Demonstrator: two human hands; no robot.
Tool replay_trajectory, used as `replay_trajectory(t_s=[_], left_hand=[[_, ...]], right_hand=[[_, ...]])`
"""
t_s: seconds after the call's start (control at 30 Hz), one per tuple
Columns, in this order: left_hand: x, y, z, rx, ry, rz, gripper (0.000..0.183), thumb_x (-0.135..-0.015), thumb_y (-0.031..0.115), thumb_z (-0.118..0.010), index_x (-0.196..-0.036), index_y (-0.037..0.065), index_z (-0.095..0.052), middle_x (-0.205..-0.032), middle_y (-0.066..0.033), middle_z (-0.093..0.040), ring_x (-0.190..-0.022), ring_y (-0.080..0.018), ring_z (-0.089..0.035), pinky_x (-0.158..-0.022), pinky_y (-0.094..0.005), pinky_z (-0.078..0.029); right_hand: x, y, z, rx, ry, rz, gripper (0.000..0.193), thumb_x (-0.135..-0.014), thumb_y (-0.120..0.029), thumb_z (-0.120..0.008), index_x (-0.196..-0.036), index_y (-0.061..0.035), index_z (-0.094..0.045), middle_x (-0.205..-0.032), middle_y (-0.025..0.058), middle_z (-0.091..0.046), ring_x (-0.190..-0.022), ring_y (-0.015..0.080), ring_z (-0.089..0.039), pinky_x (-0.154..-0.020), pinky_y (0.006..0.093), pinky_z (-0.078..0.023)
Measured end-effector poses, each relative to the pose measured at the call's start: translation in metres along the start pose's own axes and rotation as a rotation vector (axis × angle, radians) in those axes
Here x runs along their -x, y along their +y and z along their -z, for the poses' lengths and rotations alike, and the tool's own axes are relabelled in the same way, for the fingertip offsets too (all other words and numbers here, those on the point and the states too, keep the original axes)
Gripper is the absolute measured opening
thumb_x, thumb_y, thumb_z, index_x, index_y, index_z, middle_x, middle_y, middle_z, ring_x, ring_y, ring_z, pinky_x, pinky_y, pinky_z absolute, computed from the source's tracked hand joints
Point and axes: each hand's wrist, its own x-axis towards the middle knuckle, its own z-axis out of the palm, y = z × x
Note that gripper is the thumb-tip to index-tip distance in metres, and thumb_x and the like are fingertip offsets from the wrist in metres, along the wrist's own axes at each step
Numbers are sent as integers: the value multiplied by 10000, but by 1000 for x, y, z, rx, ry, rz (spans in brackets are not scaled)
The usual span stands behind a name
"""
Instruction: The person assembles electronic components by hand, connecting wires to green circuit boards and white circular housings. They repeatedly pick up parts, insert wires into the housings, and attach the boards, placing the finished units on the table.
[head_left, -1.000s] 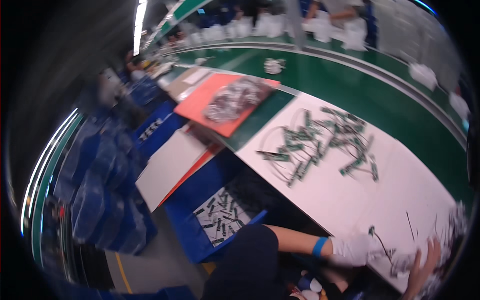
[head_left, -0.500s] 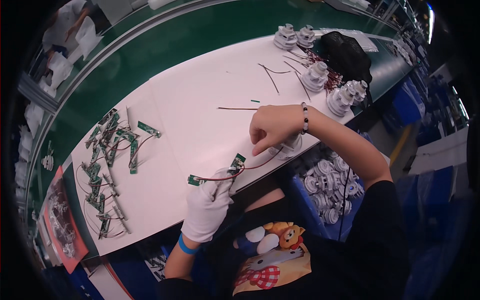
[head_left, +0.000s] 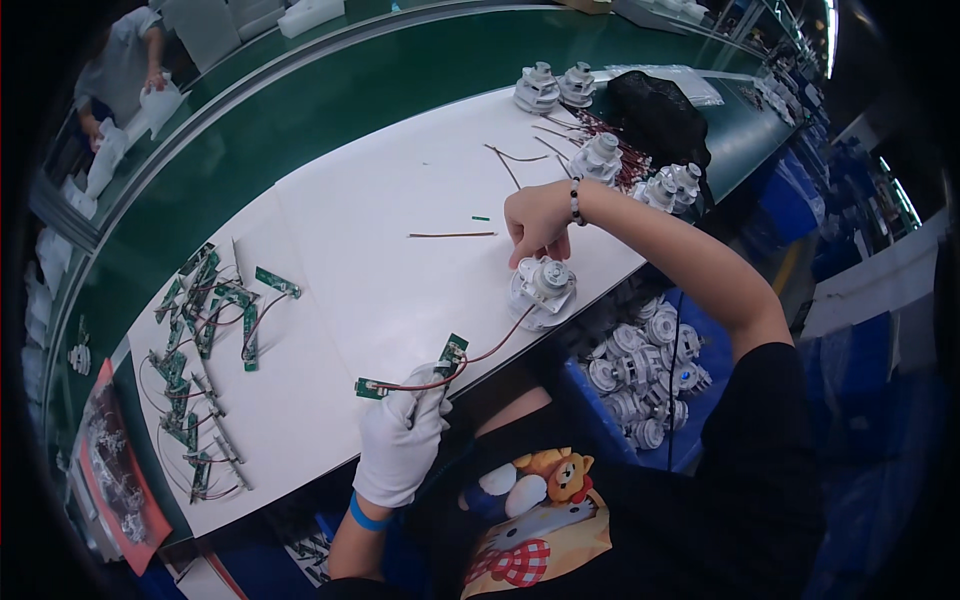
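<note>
My left hand (head_left: 402, 452), in a white glove, grips a small green circuit board (head_left: 452, 352) that points up from its fingers. A second green board (head_left: 372, 387) sticks out on the left of the glove. A red-brown wire (head_left: 490, 350) arcs from the boards to a round white plastic housing (head_left: 545, 292) standing upright at the table's near edge. My bare right hand (head_left: 540, 217), a beaded bracelet at its wrist, reaches over the housing's far side. Its fingers are bent down and closed at the housing's upper edge; their tips are partly hidden.
Wired green boards (head_left: 190, 385) are heaped on the left of the white table sheet (head_left: 340, 230). Several white housings (head_left: 600, 158), loose wires and a black bag (head_left: 665, 115) occupy the far right. A blue bin (head_left: 600, 415) of housings stands below the near edge. Another person (head_left: 120, 70) works beyond.
My right hand has shifted from in front of the housing to its far side, uncovering it. The left hand still holds the board. The whole view has shifted slightly.
</note>
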Motion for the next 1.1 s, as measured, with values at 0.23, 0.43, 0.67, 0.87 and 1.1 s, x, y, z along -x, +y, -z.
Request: replay_trajectory(t_s=[0.23,0.43,0.67,0.87,1.1], left_hand=[[-5,1,-2,43,-13,12,205,-874,71,-531,-1059,4,-586,-693,-59,-612,-551,-77,-572,-484,-205,-478],[-1,-3,-1,180,1,68,215,-886,85,-520,-1071,-8,-573,-760,-56,-615,-595,-75,-580,-515,-202,-499],[-4,6,-9,249,1,84,210,-883,81,-522,-1067,-1,-580,-721,-41,-612,-588,-69,-572,-524,-204,-488],[-2,7,-10,122,2,-34,188,-891,60,-502,-1048,4,-587,-742,-31,-610,-621,-67,-575,-532,-201,-489],[-3,11,-11,-10,33,-169,177,-881,60,-517,-1032,0,-587,-668,-45,-602,-573,-81,-576,-537,-214,-491]], right_hand=[[-2,28,-19,-311,231,232,232,-728,-110,-667,-880,62,-631,-735,106,-639,-566,137,-621,-527,231,-529],[46,12,-26,-919,663,436,172,-812,-140,-613,-852,23,-648,-662,43,-605,-561,81,-571,-503,188,-482],[87,-45,-69,-304,768,770,60,-727,-59,-632,-753,-6,-645,-604,35,-569,-493,83,-518,-442,213,-385],[72,-51,-84,-248,738,809,35,-694,-25,-643,-728,-17,-642,-598,39,-569,-452,85,-504,-410,202,-369],[73,-53,-88,-219,774,766,43,-692,-64,-634,-694,-22,-642,-602,56,-594,-476,139,-551,-445,232,-419]])
